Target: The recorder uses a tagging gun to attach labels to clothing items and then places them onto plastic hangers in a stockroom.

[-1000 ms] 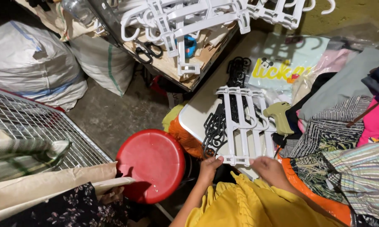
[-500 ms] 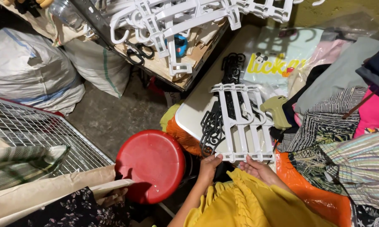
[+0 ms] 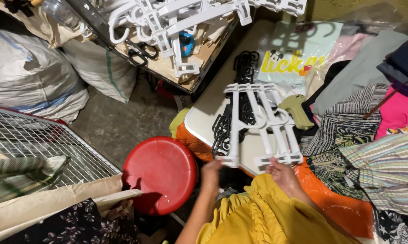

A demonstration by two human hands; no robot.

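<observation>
My left hand [image 3: 211, 172] grips the lower left end of a stack of white plastic clip hangers [image 3: 258, 123]. My right hand [image 3: 283, 175] holds the lower right end of the same stack. The hangers lie flat just over the near edge of a white table [image 3: 208, 108]. A pile of black hangers [image 3: 238, 97] rests on the table under and beside them. A yellow garment [image 3: 267, 217] is bunched in my lap below both hands.
A red round stool [image 3: 161, 174] stands left of my hands. More white hangers [image 3: 181, 18] hang above a wooden shelf. Clothes are heaped at the right [image 3: 362, 135]. A wire rack [image 3: 36, 144] and stuffed sacks [image 3: 32, 77] sit at the left.
The view has shifted slightly; both hands keep hold of the white hanger stack, which sits a little further right and lower on the table edge.
</observation>
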